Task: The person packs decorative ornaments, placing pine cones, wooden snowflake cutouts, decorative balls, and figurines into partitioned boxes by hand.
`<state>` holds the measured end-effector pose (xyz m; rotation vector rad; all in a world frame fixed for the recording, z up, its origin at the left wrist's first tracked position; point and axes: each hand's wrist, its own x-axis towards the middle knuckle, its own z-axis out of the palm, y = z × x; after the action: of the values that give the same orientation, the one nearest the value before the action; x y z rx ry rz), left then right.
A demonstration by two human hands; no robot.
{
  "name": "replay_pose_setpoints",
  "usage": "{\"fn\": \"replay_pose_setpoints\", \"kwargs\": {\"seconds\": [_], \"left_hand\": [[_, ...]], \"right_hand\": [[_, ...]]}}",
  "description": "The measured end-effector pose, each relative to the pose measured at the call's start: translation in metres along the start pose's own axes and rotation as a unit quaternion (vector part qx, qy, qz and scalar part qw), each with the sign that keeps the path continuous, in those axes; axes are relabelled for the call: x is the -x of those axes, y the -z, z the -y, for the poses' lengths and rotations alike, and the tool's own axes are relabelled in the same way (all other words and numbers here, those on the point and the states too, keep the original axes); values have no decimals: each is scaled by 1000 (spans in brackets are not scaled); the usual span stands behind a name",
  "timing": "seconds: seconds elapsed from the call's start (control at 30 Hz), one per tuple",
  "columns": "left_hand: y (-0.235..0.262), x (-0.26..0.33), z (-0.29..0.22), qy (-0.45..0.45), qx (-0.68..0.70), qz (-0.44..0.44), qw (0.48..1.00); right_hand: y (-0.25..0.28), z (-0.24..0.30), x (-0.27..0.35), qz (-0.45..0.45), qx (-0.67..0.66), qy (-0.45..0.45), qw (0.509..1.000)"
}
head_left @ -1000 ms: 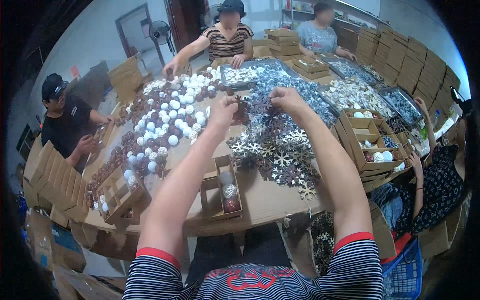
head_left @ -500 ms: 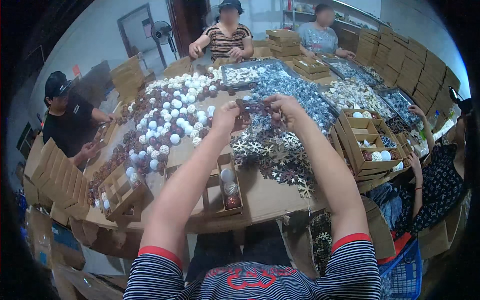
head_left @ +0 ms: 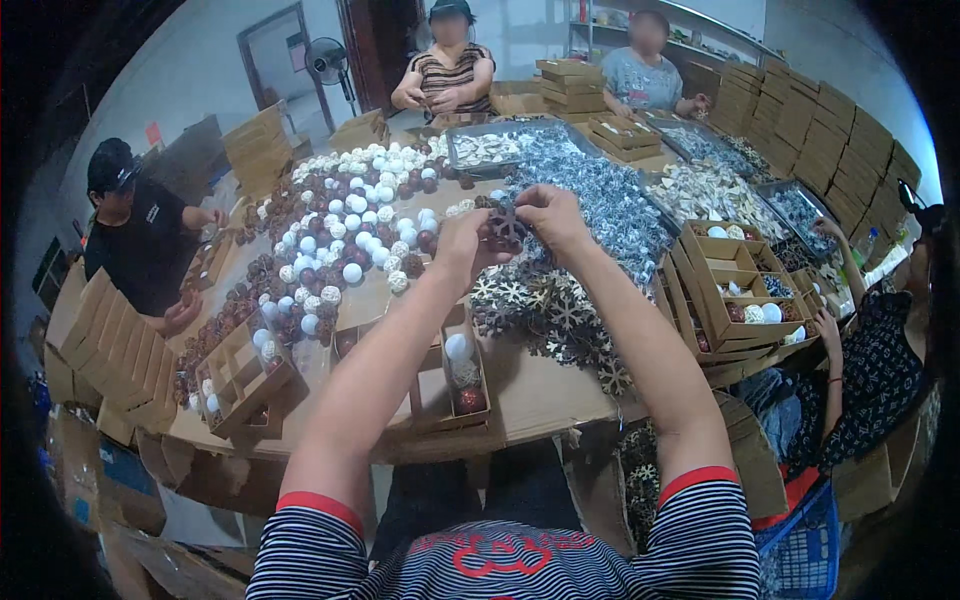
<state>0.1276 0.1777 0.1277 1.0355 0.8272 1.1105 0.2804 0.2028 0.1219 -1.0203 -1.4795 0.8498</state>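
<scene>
Item in hand: one dark snowflake ornament, pinched between left hand and right hand above the snowflake pile on the table. Step, by my reading: separating or inspecting it (detail too small); next move likely calls for a careful placing into the open cardboard box.

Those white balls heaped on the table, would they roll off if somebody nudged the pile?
Probably some would. The white balls are round and lie loose on the flat table, so a nudge could send outer ones rolling. The dark balls crowded around them may stop most. They look light, like hollow ornaments, so even a small push might scatter them.
</scene>
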Motion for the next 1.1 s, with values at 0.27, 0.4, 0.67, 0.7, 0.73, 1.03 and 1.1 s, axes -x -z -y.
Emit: {"fn": "replay_pose_setpoints", "kwargs": {"seconds": [0.27, 0.4, 0.67, 0.7, 0.73, 1.03, 1.1], "left_hand": [[0, -3, 1, -24, -78, -49, 995], [5, 2, -10, -41, -102, -39, 993], [17, 5, -16, -35, -105, -46, 993], [17, 6, -16, -33, -108, -48, 992], [16, 7, -15, -31, -110, -51, 992], [9, 9, 1, -109, -136, -83, 981], [4, 7, 7, -122, -113, -88, 982]], "right_hand": [[-9, 15, 3, -18, 3, 27, 999], [2, 16, 3, 90, 74, -51, 992], [26, 8, 19, 216, -118, -177, 953], [27, 5, 18, 236, -141, -162, 948], [29, 3, 18, 234, -140, -163, 948], [2, 13, 22, 74, -192, -186, 961], [-3, 15, 24, 44, -241, -192, 950]]}}
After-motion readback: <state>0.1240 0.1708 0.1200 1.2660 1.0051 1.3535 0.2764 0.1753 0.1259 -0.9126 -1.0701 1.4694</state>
